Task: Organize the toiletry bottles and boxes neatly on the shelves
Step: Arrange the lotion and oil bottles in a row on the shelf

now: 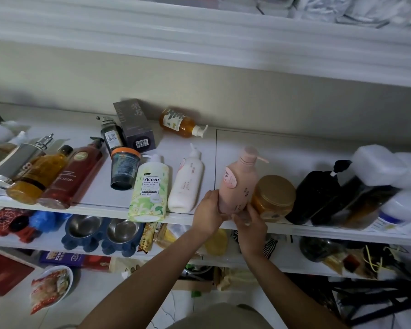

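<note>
on the shelf (247,143), a gold-lidded jar (273,198) sits touching the right side of the pink pump bottle (239,184), and a black bottle (313,198) stands just beyond the jar. to the left lie a white bottle (186,184) and a green body wash bottle (150,191), side by side with their pumps pointing to the wall. the base of the green one hangs over the front edge. further left are a dark jar with an orange lid (124,169), a red bottle (74,174) and an amber bottle (40,174), both lying down. at the back lie a dark box (134,125) and an amber pump bottle (178,123). white tubs (377,165) crowd the far right end.

bare shelf shows behind the pink pump bottle as far as the wall, and there is a narrow gap between it and the white bottle. the right side is blocked by the jar.

the pink pump bottle is at the front edge of the shelf, its pump away from the person. whether its base rests on the shelf cannot be told. the left hand (208,211) has its fingers curled round the lower left side. the right hand (249,224) grips the base from the right, fingers bent against it, just in front of the jar.
</note>
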The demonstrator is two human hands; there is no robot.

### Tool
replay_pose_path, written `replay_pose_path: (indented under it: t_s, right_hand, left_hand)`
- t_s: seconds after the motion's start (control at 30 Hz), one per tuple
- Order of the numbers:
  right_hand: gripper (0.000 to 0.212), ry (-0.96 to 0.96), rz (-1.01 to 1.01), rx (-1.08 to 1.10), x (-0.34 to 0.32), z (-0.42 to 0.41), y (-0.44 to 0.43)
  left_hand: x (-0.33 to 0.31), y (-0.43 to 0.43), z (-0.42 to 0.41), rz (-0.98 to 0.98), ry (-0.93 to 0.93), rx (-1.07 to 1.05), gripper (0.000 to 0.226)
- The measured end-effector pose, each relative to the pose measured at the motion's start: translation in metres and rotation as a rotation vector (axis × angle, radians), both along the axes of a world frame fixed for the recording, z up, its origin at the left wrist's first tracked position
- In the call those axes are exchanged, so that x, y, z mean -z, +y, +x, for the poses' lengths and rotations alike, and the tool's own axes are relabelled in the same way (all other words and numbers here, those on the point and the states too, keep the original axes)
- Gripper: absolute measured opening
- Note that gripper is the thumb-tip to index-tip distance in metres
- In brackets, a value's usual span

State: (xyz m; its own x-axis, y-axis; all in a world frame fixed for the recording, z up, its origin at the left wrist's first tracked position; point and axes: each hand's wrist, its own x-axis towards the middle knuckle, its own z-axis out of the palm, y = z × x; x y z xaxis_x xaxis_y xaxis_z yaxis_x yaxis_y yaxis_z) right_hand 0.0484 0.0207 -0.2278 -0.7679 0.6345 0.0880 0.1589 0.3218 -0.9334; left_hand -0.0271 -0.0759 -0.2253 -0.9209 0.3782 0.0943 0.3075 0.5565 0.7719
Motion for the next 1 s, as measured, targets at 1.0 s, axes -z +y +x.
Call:
replay_pose_path:
  t_s: [1.0]
  right_hand:
    - [0.051, -0.155, -0.21, 0.068, -0.002, 0.012, 0.0]
  left_hand:
    - [-0.009, 0.0, -0.002, 0.136, -0.204, 0.095, 0.065]
